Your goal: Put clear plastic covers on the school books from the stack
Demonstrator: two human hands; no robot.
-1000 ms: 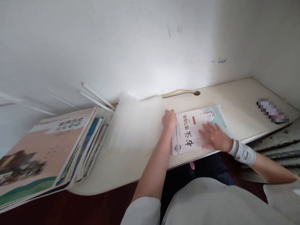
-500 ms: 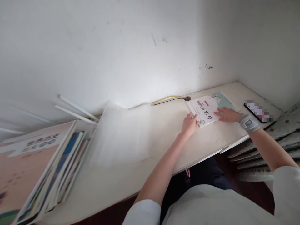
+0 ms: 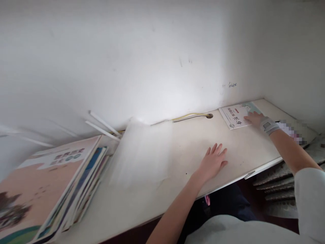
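A calligraphy exercise book (image 3: pixel 235 118) with a white and pale green cover lies flat near the wall, at the right part of the desk. My right hand (image 3: pixel 254 118) rests on its right side with fingers stretched out, a grey watch band on the wrist. My left hand (image 3: pixel 213 161) is apart from the book, spread over the bare desktop nearer the front edge, holding nothing. Whether its palm touches the desk I cannot tell.
A stack of books (image 3: pixel 68 189) stands at the left. Beside it lies a translucent plastic sheet (image 3: pixel 144 152). Yellow and black cables (image 3: pixel 190 115) run along the wall to a round hole (image 3: pixel 209 116). A phone (image 3: pixel 291 130), partly blurred, lies right of my right wrist.
The exercise book has shifted back and right against the wall and now covers more of the green area. My left hand has let go of it and opened; my right hand stays on it.
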